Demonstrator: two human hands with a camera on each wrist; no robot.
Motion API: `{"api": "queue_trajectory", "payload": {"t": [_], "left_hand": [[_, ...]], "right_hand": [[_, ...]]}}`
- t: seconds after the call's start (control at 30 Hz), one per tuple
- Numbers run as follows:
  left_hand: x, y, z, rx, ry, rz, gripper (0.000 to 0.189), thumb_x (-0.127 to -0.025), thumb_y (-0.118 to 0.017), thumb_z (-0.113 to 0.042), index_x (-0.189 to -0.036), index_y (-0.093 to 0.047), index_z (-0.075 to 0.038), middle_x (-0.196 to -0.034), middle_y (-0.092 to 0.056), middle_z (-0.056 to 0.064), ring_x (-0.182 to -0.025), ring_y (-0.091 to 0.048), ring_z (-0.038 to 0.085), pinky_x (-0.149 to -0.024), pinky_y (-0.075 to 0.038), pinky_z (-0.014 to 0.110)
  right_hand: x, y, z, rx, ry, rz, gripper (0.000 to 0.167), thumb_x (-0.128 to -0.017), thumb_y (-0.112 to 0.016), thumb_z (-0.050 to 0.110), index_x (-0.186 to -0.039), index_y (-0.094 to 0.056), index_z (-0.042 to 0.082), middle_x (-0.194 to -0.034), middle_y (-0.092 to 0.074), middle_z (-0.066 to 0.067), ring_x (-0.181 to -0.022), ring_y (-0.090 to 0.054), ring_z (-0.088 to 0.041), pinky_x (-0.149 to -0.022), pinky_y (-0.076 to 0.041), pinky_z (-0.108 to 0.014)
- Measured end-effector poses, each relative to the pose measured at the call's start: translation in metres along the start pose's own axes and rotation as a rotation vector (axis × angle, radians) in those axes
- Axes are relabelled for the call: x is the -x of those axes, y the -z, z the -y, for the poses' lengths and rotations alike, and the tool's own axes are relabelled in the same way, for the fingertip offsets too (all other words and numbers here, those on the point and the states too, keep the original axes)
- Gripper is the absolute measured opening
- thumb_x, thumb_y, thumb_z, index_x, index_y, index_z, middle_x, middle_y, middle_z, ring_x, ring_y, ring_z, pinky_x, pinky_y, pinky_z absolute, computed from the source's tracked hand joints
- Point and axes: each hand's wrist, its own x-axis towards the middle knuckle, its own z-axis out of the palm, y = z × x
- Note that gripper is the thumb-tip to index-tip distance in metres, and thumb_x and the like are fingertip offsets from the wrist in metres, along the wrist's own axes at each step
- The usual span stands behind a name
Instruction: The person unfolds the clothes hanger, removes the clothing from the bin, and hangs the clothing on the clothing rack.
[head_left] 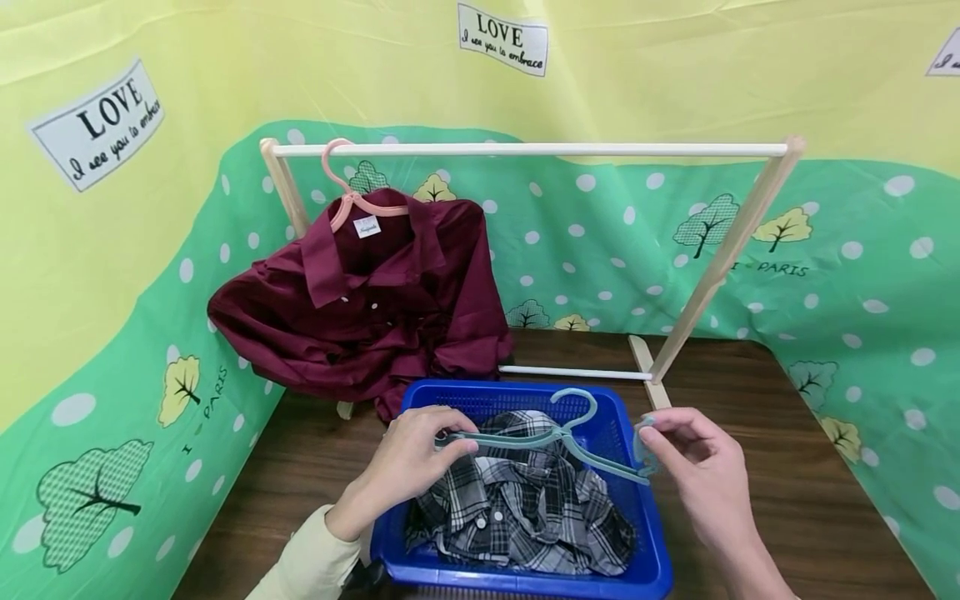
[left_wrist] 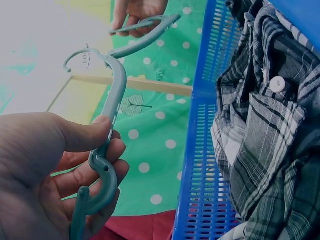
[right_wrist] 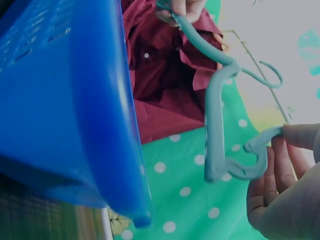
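A teal folding clothes hanger (head_left: 562, 434) is held between both hands above the basket, its hook pointing up. My left hand (head_left: 414, 454) grips one arm of it; the left wrist view shows the thumb on top of that arm (left_wrist: 117, 87) and fingers beneath. With thumb and fingertips, my right hand (head_left: 705, 475) pinches the curved piece (right_wrist: 260, 155) at the other end, which is bent away from the arm. Below lies a crumpled black-and-white plaid shirt (head_left: 517, 521) with white buttons, inside a blue plastic basket (head_left: 654, 533).
Behind the basket stands a wooden rack with a white rod (head_left: 562, 150). From the rod's left part hangs a maroon shirt (head_left: 360, 325) on a pink hanger (head_left: 349, 198). Patterned green and yellow cloth (head_left: 570, 100) surrounds the dark wooden table (head_left: 810, 517).
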Motion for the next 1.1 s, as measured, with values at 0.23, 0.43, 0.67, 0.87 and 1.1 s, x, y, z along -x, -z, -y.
{"api": "queue_trajectory", "payload": {"t": [0.23, 0.43, 0.67, 0.87, 1.1], "left_hand": [[0.002, 0.005, 0.007, -0.003, 0.008, -0.036, 0.01, -0.098, -0.087, -0.021, -0.107, -0.085, -0.022, -0.109, -0.082, -0.007, -0.089, -0.071, 0.009, -0.076, -0.054, 0.029], [0.004, 0.011, 0.013, 0.011, 0.006, -0.085, 0.01, -0.097, -0.088, -0.019, -0.106, -0.084, -0.022, -0.107, -0.082, -0.007, -0.091, -0.073, 0.009, -0.078, -0.057, 0.032], [0.005, 0.018, 0.019, 0.037, 0.001, -0.133, 0.01, -0.097, -0.087, -0.017, -0.106, -0.084, -0.021, -0.107, -0.082, -0.004, -0.055, -0.037, 0.0, -0.061, -0.044, 0.026], [0.006, 0.022, 0.022, 0.051, -0.007, -0.175, 0.011, -0.098, -0.087, -0.017, -0.108, -0.084, -0.02, -0.106, -0.081, -0.003, -0.057, -0.044, 0.001, -0.058, -0.045, 0.027], [0.006, 0.024, 0.022, 0.06, -0.041, -0.261, 0.012, -0.097, -0.088, -0.016, -0.108, -0.084, -0.019, -0.105, -0.081, -0.005, -0.081, -0.066, 0.005, -0.063, -0.054, 0.03]], "right_hand": [[-0.004, 0.015, -0.001, -0.059, 0.03, -0.089, 0.024, -0.098, -0.072, -0.018, -0.121, -0.071, -0.014, -0.092, -0.075, -0.004, -0.083, -0.071, -0.014, -0.075, -0.059, -0.018], [-0.008, 0.028, -0.004, -0.116, 0.037, -0.134, 0.019, -0.097, -0.069, -0.022, -0.115, -0.07, -0.017, -0.091, -0.076, -0.005, -0.081, -0.069, -0.014, -0.075, -0.056, -0.02], [-0.01, 0.042, -0.012, -0.15, 0.005, -0.151, 0.013, -0.1, -0.07, -0.017, -0.113, -0.071, -0.014, -0.091, -0.075, -0.005, -0.075, -0.069, -0.014, -0.071, -0.06, -0.021], [-0.012, 0.052, -0.023, -0.168, 0.002, -0.119, 0.011, -0.103, -0.067, -0.014, -0.112, -0.072, -0.01, -0.092, -0.079, -0.005, -0.074, -0.072, -0.014, -0.069, -0.061, -0.022], [-0.012, 0.059, -0.038, -0.181, -0.036, -0.054, 0.015, -0.105, -0.065, -0.013, -0.11, -0.075, -0.004, -0.093, -0.081, -0.005, -0.081, -0.076, -0.012, -0.071, -0.061, -0.021]]}}
